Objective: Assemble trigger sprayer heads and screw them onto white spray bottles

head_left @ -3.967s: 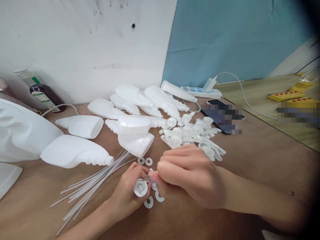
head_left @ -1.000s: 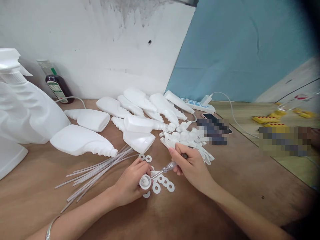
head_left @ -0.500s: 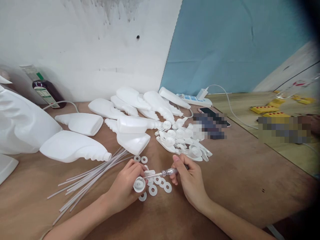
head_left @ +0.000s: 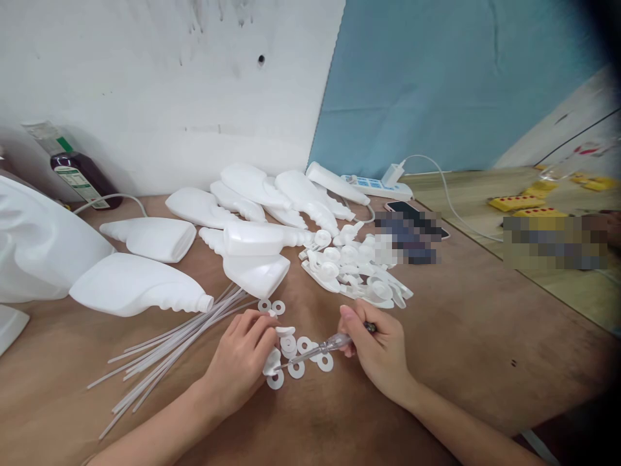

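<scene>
My left hand [head_left: 241, 355] is closed round a white plastic sprayer head [head_left: 272, 362], whose round cap end faces down and right; my fingers hide the rest. My right hand [head_left: 381, 346] grips a screwdriver [head_left: 338, 342] by its clear handle. The metal shaft slants down left, its tip at the cap's edge; whether it touches I cannot tell. Several flat white washers [head_left: 330, 364] lie on the table beneath and beside the shaft. A heap of white trigger sprayer parts [head_left: 339, 268] is beyond my right hand. Thin white tubes [head_left: 158, 353] lie in a bundle left of my left hand.
Several white bottles [head_left: 136, 281] lie across the brown table [head_left: 460, 336]. A dark bottle [head_left: 80, 171] leans by the wall. At the back right are a power strip [head_left: 378, 186] and a phone [head_left: 402, 210]. Yellow pieces [head_left: 514, 202] lie beyond the table edge.
The sprayer head has turned, so its open cap end no longer faces me. The screwdriver's tip has dropped with it, and my right hand has shifted slightly right.
</scene>
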`<state>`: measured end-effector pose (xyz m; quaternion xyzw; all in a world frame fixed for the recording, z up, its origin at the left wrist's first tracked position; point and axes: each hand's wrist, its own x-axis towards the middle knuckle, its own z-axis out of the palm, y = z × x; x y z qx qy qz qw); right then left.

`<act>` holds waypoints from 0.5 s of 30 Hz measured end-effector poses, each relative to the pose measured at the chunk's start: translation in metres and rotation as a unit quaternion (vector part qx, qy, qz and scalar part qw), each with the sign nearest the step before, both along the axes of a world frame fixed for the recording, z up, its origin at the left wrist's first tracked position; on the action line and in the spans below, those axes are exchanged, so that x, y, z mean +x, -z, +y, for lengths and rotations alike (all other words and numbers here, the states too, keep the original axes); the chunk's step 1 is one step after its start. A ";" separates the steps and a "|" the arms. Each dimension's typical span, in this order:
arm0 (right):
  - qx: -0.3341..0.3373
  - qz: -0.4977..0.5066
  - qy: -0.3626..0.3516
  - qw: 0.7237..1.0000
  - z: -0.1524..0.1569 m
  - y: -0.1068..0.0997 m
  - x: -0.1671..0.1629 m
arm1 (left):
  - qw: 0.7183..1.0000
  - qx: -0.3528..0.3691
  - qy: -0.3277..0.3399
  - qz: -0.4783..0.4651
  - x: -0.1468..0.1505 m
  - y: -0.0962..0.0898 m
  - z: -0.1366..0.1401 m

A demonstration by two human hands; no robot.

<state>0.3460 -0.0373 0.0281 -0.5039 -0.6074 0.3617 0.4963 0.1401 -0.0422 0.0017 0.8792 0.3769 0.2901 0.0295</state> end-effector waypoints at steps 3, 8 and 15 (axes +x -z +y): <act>0.074 -0.040 -0.030 0.996 -0.003 0.003 0.001 | 0.990 0.125 -0.019 0.063 0.002 -0.003 -0.002; 0.210 -0.131 -0.064 0.967 -0.005 0.005 0.001 | 0.966 0.240 -0.019 0.094 0.006 0.000 -0.008; 0.261 -0.156 -0.049 0.951 -0.004 0.005 0.004 | 0.954 0.284 -0.063 0.073 0.007 0.002 -0.006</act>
